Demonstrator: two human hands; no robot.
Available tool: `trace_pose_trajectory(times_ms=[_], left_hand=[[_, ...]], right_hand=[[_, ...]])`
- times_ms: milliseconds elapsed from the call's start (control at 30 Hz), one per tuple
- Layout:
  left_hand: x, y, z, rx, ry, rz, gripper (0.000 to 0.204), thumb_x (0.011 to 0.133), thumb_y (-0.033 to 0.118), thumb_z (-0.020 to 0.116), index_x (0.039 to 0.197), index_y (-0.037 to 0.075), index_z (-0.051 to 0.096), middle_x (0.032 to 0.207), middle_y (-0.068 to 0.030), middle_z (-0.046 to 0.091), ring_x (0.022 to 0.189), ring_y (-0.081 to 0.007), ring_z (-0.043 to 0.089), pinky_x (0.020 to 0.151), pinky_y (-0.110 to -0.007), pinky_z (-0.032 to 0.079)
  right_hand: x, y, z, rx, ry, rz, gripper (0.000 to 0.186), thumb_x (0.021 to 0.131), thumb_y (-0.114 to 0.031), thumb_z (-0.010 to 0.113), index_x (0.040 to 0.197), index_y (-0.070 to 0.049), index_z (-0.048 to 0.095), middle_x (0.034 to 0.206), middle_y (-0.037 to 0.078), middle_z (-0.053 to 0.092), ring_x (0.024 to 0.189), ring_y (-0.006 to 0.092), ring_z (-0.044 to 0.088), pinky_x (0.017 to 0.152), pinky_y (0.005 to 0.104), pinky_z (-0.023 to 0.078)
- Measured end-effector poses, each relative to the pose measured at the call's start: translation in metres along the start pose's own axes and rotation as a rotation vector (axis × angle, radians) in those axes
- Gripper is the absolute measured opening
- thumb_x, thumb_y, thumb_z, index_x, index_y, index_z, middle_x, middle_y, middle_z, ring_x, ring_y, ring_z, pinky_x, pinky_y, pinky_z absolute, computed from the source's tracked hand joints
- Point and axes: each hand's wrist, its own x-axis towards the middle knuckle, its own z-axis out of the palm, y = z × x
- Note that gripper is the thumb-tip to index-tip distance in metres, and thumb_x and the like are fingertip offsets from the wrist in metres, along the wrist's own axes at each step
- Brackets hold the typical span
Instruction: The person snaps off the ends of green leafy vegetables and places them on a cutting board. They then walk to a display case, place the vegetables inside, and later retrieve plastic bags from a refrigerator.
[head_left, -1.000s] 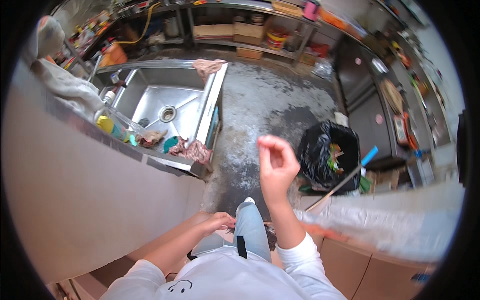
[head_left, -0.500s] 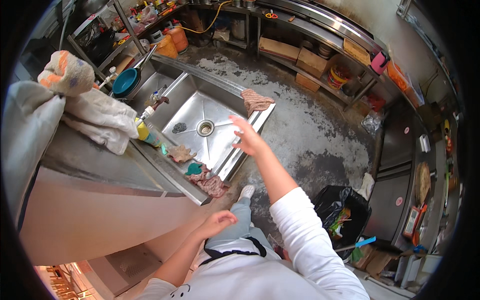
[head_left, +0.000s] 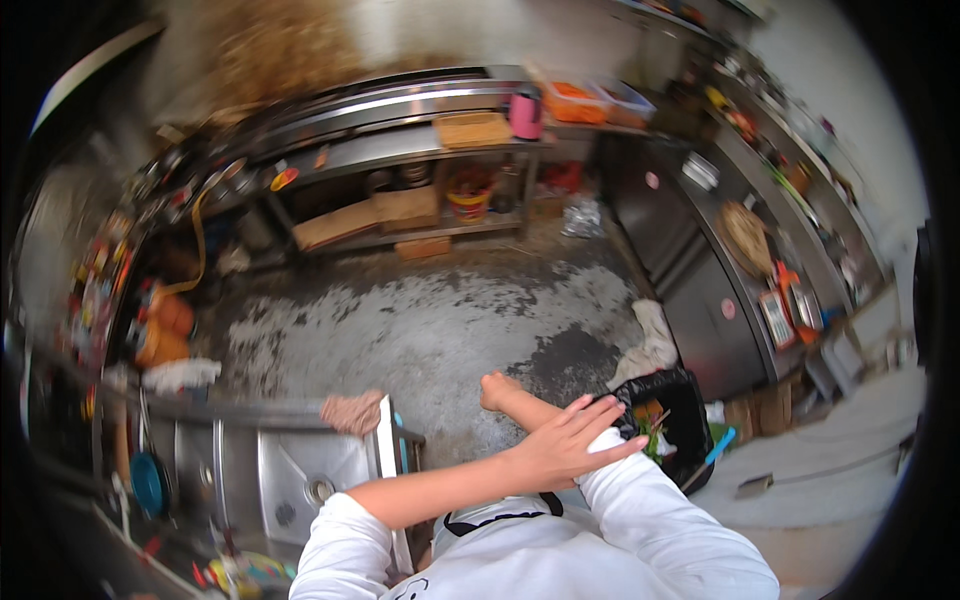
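Observation:
My left arm crosses in front of me, and my left hand (head_left: 580,440) lies flat on the white sleeve (head_left: 640,480) of my right arm, near the pushed-up cuff. Its fingers are stretched out and slightly apart. Beyond it, over the floor, my right hand (head_left: 499,391) looks curled into a loose fist with nothing seen in it. The steel sink (head_left: 300,465) is at the lower left, with a pinkish-brown cloth (head_left: 352,412) draped over its far corner.
A black-lined trash bin (head_left: 690,400) holding scraps stands right of my hands, a blue-handled tool (head_left: 720,445) beside it. Steel cabinets (head_left: 665,250) line the right. Across the wet-patched floor (head_left: 420,320), a steel counter (head_left: 380,150) carries a pink kettle (head_left: 525,112). A teal pan (head_left: 150,485) hangs by the sink.
My view has turned right, away from the sink. My left hand has moved up and across onto my right sleeve. My right hand has come away from the sink and its fingers have curled in.

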Motion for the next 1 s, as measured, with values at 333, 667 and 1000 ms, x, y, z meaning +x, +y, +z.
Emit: trace_pose_trajectory(times_ms=[333, 667, 1000], left_hand=[[0.161, -0.111, 0.031, -0.450, -0.103, 0.348, 0.078, 0.069, 0.021, 0.065, 0.133, -0.008, 0.029, 0.115, -0.0192, 0.050, 0.107, -0.0318, 0.051, 0.097, -0.048, 0.035], [0.338, -0.266, 0.000, -0.300, -0.409, 0.003, 0.096, 0.059, 0.018, 0.082, 0.138, 0.007, 0.028, 0.142, -0.0228, 0.017, 0.131, -0.0376, 0.025, 0.102, -0.044, 0.032], [0.536, -0.411, -0.016, -1.455, -0.627, 0.455, 0.047, 0.078, 0.018, 0.066, 0.118, -0.001, 0.050, 0.101, -0.0138, 0.045, 0.091, -0.0239, 0.049, 0.081, -0.033, 0.042]], right_hand=[[0.149, 0.222, -0.110, 1.414, 0.344, 0.747, 0.032, 0.076, -0.016, 0.054, 0.105, -0.003, 0.056, 0.094, 0.015, 0.063, 0.067, 0.0225, 0.065, 0.056, 0.0376, 0.049], [0.233, 0.475, -0.162, 2.615, 0.894, 0.838, 0.011, 0.081, -0.014, 0.050, 0.085, -0.006, 0.056, 0.080, 0.007, 0.062, 0.068, 0.0188, 0.060, 0.063, 0.0311, 0.047], [0.160, 0.549, -0.209, 2.021, 1.033, 0.810, 0.011, 0.082, -0.009, 0.051, 0.085, -0.008, 0.061, 0.081, 0.003, 0.064, 0.066, 0.0107, 0.059, 0.056, 0.0230, 0.045]])
